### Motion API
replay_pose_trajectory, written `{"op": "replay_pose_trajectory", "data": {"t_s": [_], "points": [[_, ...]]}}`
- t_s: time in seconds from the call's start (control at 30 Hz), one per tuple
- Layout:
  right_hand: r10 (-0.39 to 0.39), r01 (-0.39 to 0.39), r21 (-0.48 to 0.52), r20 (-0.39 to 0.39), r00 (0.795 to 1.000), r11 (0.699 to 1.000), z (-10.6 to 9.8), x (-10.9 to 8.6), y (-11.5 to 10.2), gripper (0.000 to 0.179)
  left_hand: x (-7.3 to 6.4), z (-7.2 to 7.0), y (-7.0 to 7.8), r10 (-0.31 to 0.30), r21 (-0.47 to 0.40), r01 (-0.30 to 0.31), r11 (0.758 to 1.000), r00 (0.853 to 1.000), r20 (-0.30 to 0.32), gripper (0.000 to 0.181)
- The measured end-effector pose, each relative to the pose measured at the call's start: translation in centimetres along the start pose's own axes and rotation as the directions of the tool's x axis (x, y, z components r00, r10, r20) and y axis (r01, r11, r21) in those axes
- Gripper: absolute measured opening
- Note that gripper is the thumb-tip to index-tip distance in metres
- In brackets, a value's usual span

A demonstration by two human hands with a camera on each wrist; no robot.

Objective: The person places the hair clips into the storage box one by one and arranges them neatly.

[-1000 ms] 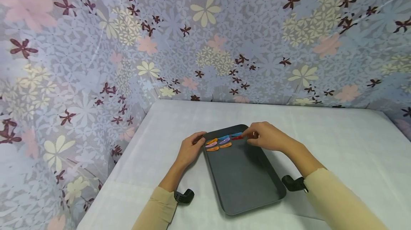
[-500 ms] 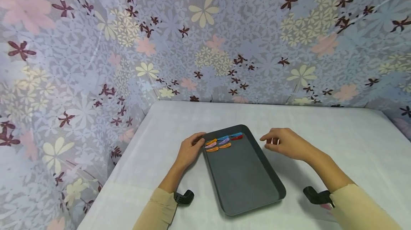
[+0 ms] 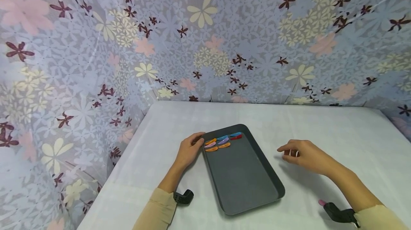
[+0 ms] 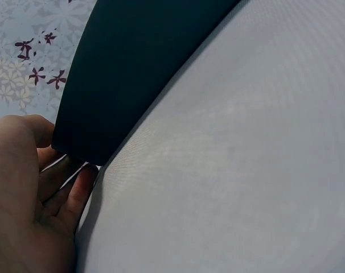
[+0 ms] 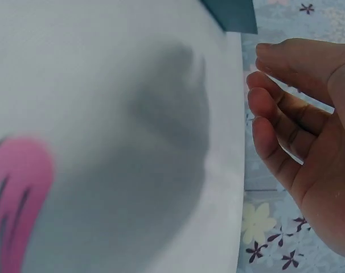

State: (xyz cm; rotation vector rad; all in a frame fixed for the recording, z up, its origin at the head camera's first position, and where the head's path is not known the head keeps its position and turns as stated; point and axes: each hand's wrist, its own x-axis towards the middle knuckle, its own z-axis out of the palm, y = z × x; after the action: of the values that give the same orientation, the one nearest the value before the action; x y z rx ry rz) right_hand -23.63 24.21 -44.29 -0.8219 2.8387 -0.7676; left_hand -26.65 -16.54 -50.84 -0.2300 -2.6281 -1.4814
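Note:
A dark grey tray (image 3: 244, 173) lies on the white-covered table, turned slightly. In its far-left part, several snap hair clips sit in short rows: orange clips (image 3: 224, 145), blue clips (image 3: 236, 134), a purple clip (image 3: 223, 140), a pink clip (image 3: 210, 145) and a red clip (image 3: 236, 137). My left hand (image 3: 188, 151) holds the tray's far-left corner, fingers bent about it. Right of the tray, my right hand (image 3: 305, 155) hovers above the table, fingers loosely bent and holding nothing. Below its wrist lies a magenta snap hair clip (image 5: 21, 193), partly hidden by the wrist camera in the head view.
Each wrist carries a black camera, one on the left wrist (image 3: 183, 197) and one on the right (image 3: 340, 214). Flower-patterned cloth (image 3: 205, 44) hangs behind the table and along its left. White table surface (image 3: 289, 123) surrounds the tray.
My right hand has left the red clip in the tray and moved right and nearer, out over the table. The magenta clip has come into sight. My left hand stays at the corner.

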Motion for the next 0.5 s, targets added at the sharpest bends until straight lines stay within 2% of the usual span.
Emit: {"op": "replay_pose_trajectory", "data": {"t_s": [0.5], "points": [[0.072,-0.075,0.022,0.105,0.992,0.997,0.3,-3.6,2.3,0.028,0.0,0.1,0.2,-0.012,0.012,0.012,1.000,1.000,-0.006,0.030]]}}
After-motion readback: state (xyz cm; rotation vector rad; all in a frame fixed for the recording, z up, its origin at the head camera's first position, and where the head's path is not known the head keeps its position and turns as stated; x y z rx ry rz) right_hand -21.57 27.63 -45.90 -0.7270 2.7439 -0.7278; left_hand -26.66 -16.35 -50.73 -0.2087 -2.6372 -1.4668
